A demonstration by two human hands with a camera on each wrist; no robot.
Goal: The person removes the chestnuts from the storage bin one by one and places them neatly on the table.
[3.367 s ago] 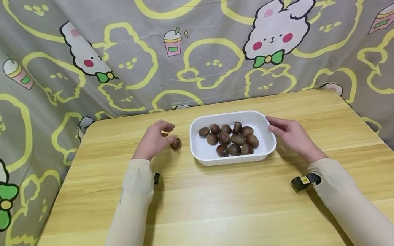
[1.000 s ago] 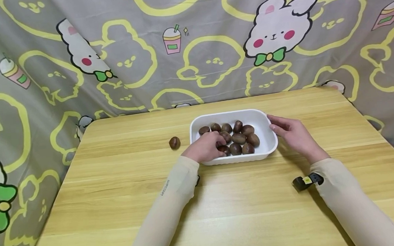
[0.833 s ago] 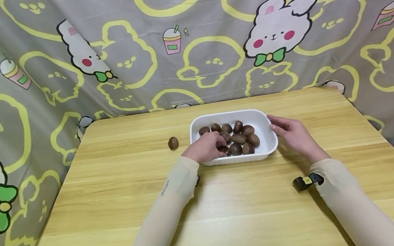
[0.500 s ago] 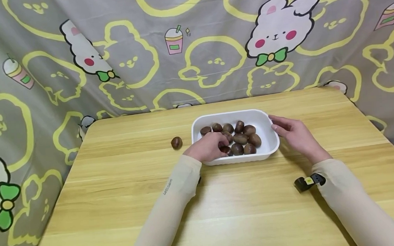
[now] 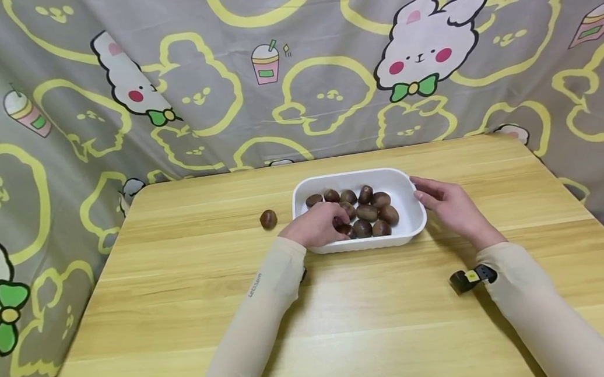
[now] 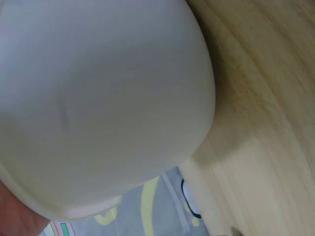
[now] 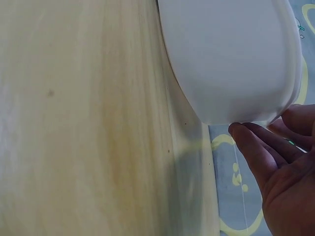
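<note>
A white tray on the wooden table carries several chestnuts. My left hand reaches over its left end, fingers and thumb curled round a chestnut at the near left, partly covering it. Another chestnut lies alone on the table, left of the tray. At the tray's right end, my right hand holds the edge, thumb at the rim and fingers against the outer wall. The left wrist view shows mostly the tray's outer wall; the chestnuts are hidden there. In the right wrist view, fingertips touch the wall.
The wooden table extends around the tray on all sides. A grey curtain with yellow outlines and rabbit prints hangs behind and beside it. Each wrist wears a small dark camera; the right one is plainly seen.
Since the first frame, my left hand has moved right, from beside the lone chestnut into the tray. That chestnut rocks slightly on the table in later frames. My right hand stays at the tray's end.
</note>
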